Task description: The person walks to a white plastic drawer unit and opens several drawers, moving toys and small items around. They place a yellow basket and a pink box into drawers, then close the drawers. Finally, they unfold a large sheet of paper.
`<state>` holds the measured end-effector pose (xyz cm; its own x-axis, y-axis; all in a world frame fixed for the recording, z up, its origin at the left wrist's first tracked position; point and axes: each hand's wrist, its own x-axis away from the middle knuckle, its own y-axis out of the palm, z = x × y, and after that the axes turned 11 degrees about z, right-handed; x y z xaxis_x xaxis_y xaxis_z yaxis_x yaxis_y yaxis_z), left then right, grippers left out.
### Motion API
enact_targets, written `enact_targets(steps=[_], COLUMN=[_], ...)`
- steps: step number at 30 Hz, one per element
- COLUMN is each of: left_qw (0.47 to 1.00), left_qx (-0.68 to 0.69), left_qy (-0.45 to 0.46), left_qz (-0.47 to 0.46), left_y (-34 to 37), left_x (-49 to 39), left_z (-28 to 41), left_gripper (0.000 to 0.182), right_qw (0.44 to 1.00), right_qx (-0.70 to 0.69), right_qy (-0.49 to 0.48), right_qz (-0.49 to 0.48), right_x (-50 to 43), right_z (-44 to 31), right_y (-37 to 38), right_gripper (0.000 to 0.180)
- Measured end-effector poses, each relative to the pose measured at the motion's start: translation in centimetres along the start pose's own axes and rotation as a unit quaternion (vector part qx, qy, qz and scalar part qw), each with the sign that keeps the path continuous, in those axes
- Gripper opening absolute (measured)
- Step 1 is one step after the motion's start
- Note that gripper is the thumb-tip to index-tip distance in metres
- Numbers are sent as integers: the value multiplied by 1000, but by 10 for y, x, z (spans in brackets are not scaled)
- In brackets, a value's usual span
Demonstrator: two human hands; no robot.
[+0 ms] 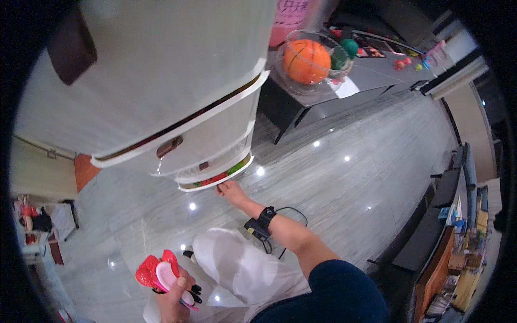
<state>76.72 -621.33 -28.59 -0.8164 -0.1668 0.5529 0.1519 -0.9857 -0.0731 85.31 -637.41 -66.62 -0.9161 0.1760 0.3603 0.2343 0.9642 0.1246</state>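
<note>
My left hand (177, 292) is closed around a bundle of small things: a shiny red plastic item (147, 271), a pink comb or brush head (166, 276) and some small black-tipped pieces. My right hand (231, 191), with a black watch on the wrist, is at the front edge of the lowest drawer (192, 188) of a white plastic drawer unit (169, 80). That drawer is pulled out, and red and green things (238, 164) show inside it. The right fingers are bent at the rim; whether they grip it is hard to tell.
A grey low cabinet (375, 72) stands beyond the drawers, bearing a clear bowl with an orange ball (307, 61). A black device with a cable (258, 230) lies on the floor under my right forearm. A dark bench (418, 242) runs along the right; a cluttered white shelf (40, 238) stands left.
</note>
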Motion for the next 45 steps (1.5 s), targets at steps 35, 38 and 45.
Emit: enact_targets(steps=[35, 38, 45], left_qw=[988, 984, 983], left_qx=[-58, -44, -11], left_qy=[-76, -48, -44], left_qz=[-121, -163, -180], left_y=[14, 15, 12], left_x=[-42, -43, -23], left_z=[-14, -19, -27], left_gripper=[21, 18, 17], right_qw=[758, 805, 787], right_qx=[528, 471, 552], right_qy=[358, 332, 272], right_qz=[138, 137, -28], right_x=[279, 263, 313], right_z=[216, 210, 208], right_y=[-144, -151, -181], right_gripper=[41, 33, 28])
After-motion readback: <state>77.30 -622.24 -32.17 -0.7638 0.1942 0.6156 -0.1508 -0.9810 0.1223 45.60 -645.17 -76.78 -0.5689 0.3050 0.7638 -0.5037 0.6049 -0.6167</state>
